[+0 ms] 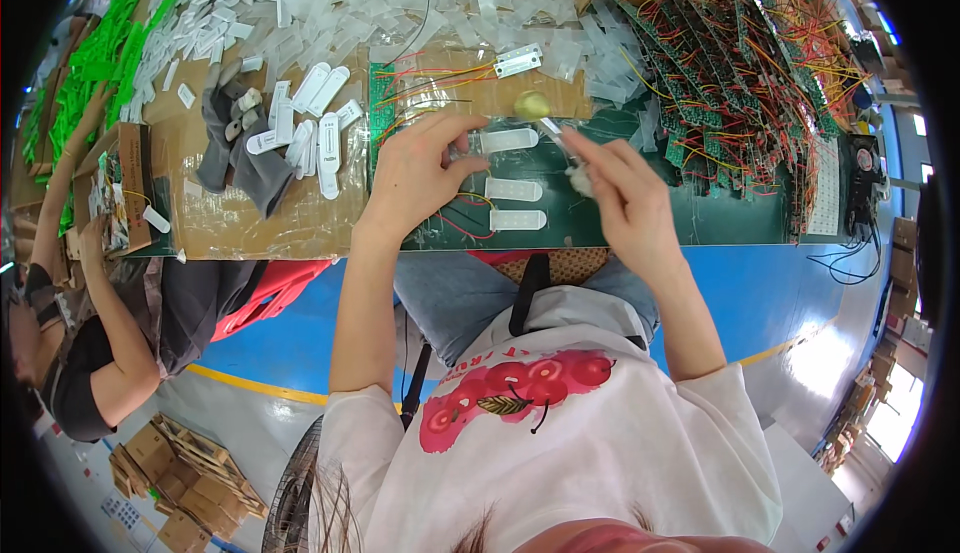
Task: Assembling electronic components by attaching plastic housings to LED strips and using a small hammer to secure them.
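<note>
My left hand (415,173) rests on the green mat, thumb and forefinger apart, beside the left end of a white oblong plastic shell (510,140). Below it lie two similar shells (515,190), with thin red and yellow wires running to their left. Between its fingertips my right hand (630,193) pinches a slim white-tipped tool (550,127), whose exact kind I cannot make out. Close to that tip is a round yellowish-gold object (532,105); whether they are joined is unclear. A whitish wad (580,181) shows beneath the right hand.
Circuit boards with wires (720,93) are heaped at right. Translucent strips (420,3) cover the far side. White shells (320,88) and a grey cloth (240,138) lie on cardboard at left. A co-worker's arm (120,323) works beside green parts (110,43).
</note>
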`<state>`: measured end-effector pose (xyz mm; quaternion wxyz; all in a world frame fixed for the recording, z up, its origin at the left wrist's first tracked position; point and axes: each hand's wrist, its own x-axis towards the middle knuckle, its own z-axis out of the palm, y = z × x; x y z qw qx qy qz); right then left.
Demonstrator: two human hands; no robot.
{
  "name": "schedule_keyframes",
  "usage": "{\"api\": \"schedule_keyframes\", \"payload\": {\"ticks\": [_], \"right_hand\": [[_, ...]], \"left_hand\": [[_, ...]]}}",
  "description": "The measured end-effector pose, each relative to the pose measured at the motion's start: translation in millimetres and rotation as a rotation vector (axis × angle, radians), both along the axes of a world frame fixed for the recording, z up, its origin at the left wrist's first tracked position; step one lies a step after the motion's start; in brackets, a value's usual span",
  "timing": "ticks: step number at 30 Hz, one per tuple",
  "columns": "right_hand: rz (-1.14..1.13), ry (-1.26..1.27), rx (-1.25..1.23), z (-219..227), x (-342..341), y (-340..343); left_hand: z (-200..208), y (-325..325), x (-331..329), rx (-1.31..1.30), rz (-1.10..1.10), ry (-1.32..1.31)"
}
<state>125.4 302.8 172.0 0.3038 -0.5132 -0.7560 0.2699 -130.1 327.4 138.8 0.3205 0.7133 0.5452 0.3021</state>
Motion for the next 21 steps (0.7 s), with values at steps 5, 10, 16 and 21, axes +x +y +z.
{"api": "schedule_keyframes", "payload": {"ticks": [5, 10, 16, 21], "right_hand": [[-0.243, -0.364, 0.212, -15, 46, -19], [-0.292, -0.492, 0.291, -7, 44, -24], [-0.069, -0.264, 0.484, 6, -23, 38], [0.003, -0.374, 0.513, -25, -50, 105]], "left_hand": [[-3, -4, -5, 0.112, -0.040, 0.037], [3, -5, 1, 0.156, -0.062, 0.102], [9, 4, -15, 0.299, 0.108, 0.062], [18, 8, -16, 0.310, 0.220, 0.077]]}}
